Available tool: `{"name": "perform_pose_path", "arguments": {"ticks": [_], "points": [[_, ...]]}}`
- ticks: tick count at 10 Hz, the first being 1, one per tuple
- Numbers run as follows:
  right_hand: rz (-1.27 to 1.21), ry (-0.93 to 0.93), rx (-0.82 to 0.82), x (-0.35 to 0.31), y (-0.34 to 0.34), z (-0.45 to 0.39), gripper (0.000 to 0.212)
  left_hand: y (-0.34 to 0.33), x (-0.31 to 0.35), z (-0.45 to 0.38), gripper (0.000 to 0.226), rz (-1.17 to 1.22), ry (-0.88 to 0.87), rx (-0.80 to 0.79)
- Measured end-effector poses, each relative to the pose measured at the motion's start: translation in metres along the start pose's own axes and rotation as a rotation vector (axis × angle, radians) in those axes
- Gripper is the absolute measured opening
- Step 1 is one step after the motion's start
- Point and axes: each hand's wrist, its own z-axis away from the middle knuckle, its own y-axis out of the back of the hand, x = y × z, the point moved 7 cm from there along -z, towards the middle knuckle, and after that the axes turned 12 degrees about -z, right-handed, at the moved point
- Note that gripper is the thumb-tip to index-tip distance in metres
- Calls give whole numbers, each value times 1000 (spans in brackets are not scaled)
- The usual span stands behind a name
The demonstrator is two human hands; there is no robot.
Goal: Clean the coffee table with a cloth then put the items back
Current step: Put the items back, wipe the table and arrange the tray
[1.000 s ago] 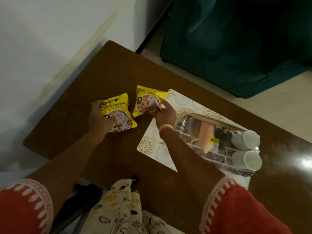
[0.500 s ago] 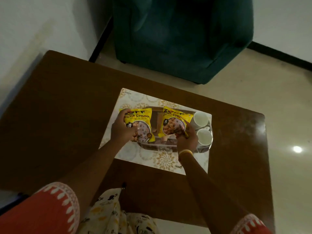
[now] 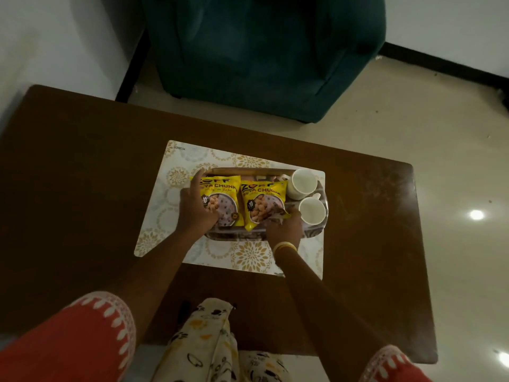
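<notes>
Both packets lay side by side on the tray mid-table, long axes toward 12 o'clock: left hand gripped the left packet, right hand pinched the right packet at its near corner (cups at 3 o'clock).

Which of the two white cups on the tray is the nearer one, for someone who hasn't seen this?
On the brown coffee table lies a patterned placemat bearing a tray. Two white cups stand at its right end; the nearer cup sits just beside the right hand, the farther cup behind it.
</notes>
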Motion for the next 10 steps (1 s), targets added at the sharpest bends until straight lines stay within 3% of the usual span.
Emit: {"name": "perform_pose_path", "arguments": {"ticks": [1, 2, 3, 5, 6, 8, 9, 10], "points": [[68, -130, 201, 8, 23, 6, 46, 4, -17, 17, 96, 153, 331, 97], [166, -220, 320, 11, 44, 3, 54, -5, -27, 24, 97, 248, 484, 9], [47, -279, 475, 19, 76, -17, 50, -17, -37, 27, 89, 408, 577, -142], [-102, -193, 219, 23, 78, -69, 40, -23, -48, 27, 70, 650, 659, -257], [-194, -221, 220, 27, 78, -65, 37, -18, -48, 26, 71, 661, 641, -253], [-222, -239, 219, 29, 72, -44, 36, -4, -47, 27, 83, 518, 541, -298], [2, -129, 198, 12, 75, -29, 33, 15, -39, 33, 93, 64, 393, -265], [178, 86, 169, -15, 74, -3, 36, 38, -20, 43, 93, -359, 168, -133]]}}
